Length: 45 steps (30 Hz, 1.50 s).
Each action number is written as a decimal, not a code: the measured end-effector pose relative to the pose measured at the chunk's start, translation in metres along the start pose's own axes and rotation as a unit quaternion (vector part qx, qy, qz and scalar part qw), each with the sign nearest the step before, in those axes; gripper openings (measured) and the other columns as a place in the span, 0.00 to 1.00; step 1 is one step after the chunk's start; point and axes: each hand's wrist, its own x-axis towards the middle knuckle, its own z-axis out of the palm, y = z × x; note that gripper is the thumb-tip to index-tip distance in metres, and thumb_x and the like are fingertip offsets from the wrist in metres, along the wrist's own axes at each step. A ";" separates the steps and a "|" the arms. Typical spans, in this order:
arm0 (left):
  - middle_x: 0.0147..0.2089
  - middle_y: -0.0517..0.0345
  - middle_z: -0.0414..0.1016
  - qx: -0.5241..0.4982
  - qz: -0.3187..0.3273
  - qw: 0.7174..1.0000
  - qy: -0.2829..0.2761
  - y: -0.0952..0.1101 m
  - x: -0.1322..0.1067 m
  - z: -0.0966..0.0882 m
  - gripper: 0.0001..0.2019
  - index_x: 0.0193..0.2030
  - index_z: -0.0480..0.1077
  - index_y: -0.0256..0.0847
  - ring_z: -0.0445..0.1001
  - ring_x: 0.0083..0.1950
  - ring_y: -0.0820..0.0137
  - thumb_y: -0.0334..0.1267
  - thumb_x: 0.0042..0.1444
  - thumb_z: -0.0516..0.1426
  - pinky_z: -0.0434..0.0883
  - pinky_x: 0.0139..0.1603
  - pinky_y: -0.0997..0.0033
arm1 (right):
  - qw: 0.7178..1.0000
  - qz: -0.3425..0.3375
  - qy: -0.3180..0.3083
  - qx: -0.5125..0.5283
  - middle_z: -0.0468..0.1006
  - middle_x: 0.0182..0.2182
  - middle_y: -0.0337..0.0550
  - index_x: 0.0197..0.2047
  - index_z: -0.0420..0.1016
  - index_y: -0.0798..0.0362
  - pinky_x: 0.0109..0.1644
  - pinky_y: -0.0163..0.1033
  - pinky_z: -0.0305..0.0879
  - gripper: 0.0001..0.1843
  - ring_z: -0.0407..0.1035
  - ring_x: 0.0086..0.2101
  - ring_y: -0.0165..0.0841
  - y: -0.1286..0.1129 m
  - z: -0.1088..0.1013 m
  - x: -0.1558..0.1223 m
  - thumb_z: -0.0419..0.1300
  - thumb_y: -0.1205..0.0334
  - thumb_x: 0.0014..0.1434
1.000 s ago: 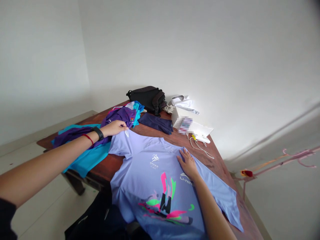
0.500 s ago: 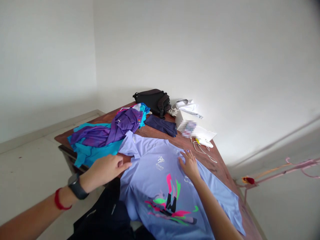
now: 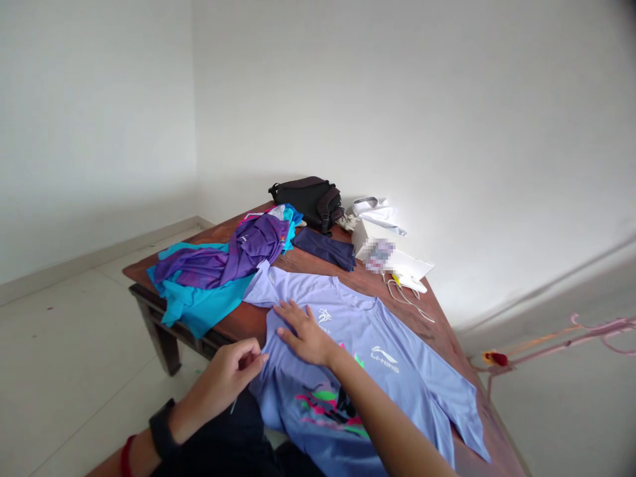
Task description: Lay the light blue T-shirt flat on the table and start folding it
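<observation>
A lavender T-shirt [image 3: 402,391] lies spread face up, with a white LI-NING logo and a pink, green and black print, part of which my right forearm covers. My right hand [image 3: 308,336] rests flat on its chest near the left sleeve, fingers apart. At the shirt's left side edge, just below that sleeve, my left hand [image 3: 231,374] is closed in a pinch on the fabric. The shirt's lower part hangs toward my dark-clothed lap.
Purple and turquoise clothes [image 3: 209,268] are heaped at the table's left. Behind lie a folded navy cloth [image 3: 325,248], a black bag [image 3: 303,199], a white box [image 3: 365,237] and a white cable [image 3: 410,303]. A pink rack [image 3: 556,344] stands right of the wooden table [image 3: 442,318].
My right hand has moved left across the chest from near the collar, uncovering the logo. My left hand has shifted down along the shirt's side edge.
</observation>
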 end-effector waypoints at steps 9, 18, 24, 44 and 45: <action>0.26 0.61 0.72 0.165 -0.073 0.980 0.079 -0.008 -0.012 0.009 0.17 0.35 0.66 0.43 0.73 0.29 0.66 0.55 0.63 0.54 0.54 0.28 0.72 | 0.997 -0.010 -0.021 0.067 0.60 0.70 0.39 0.72 0.56 0.40 0.71 0.67 0.20 0.27 0.36 0.72 0.42 0.012 -0.007 -0.001 0.47 0.50 0.72; 0.62 0.45 0.71 -0.317 -0.194 0.927 0.038 0.014 0.013 -0.035 0.29 0.57 0.68 0.45 0.80 0.44 0.56 0.59 0.54 0.61 0.77 0.34 0.64 | 0.998 -0.022 -0.038 -0.049 0.44 0.74 0.41 0.71 0.59 0.38 0.70 0.70 0.24 0.33 0.32 0.72 0.48 0.004 -0.008 -0.002 0.59 0.46 0.65; 0.73 0.49 0.57 -0.559 -0.232 0.795 -0.047 0.018 0.023 -0.059 0.26 0.67 0.65 0.49 0.63 0.70 0.47 0.49 0.63 0.56 0.75 0.56 0.48 | 0.996 -0.031 -0.034 -0.076 0.37 0.75 0.39 0.69 0.61 0.33 0.70 0.68 0.24 0.32 0.30 0.73 0.49 0.006 -0.006 -0.002 0.58 0.39 0.63; 0.62 0.51 0.73 -0.473 -0.216 0.841 0.152 0.037 0.091 -0.031 0.12 0.44 0.77 0.39 0.74 0.61 0.58 0.30 0.52 0.59 0.68 0.68 0.53 | 0.988 -0.045 0.067 0.128 0.53 0.72 0.41 0.58 0.77 0.40 0.72 0.63 0.27 0.22 0.45 0.71 0.47 0.017 -0.010 -0.007 0.61 0.46 0.63; 0.63 0.51 0.73 -0.444 -0.188 0.862 0.157 0.033 0.092 -0.028 0.12 0.44 0.77 0.39 0.73 0.62 0.57 0.31 0.52 0.60 0.68 0.67 0.53 | 0.978 -0.039 0.105 0.174 0.61 0.69 0.44 0.55 0.79 0.43 0.73 0.60 0.34 0.20 0.52 0.69 0.45 0.020 -0.009 -0.006 0.60 0.47 0.64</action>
